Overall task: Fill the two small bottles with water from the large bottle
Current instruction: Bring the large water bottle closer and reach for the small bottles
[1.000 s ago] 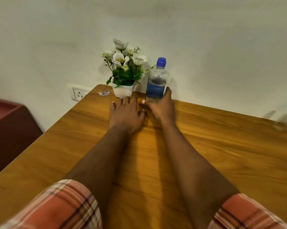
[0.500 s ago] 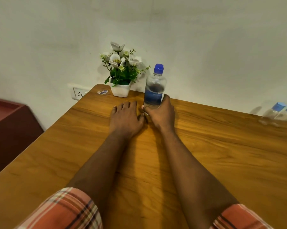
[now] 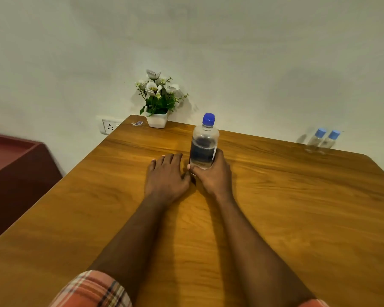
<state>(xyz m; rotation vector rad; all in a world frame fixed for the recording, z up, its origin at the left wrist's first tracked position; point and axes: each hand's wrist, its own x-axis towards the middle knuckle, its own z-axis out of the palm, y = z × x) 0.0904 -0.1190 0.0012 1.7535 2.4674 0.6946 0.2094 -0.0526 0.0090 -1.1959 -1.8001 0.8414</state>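
The large clear bottle (image 3: 203, 142) with a blue cap and dark label stands upright on the wooden table (image 3: 275, 207), partly full of water. My right hand (image 3: 211, 173) grips its lower part from behind, thumb and fingers wrapped around it. My left hand (image 3: 166, 176) rests flat on the table just left of the bottle, fingers straight. Two small clear bottles (image 3: 323, 139) with light blue caps stand side by side at the table's far right edge by the wall, well away from both hands.
A white pot of artificial flowers (image 3: 157, 103) sits at the table's far left corner, with a small wrapper (image 3: 138, 123) beside it. A wall socket (image 3: 109, 126) is left of the table. A dark red cabinet (image 3: 16, 165) stands lower left.
My right hand has drawn the large bottle toward me and to the right, away from the flower pot. The view has shifted, bringing both small bottles fully into sight.
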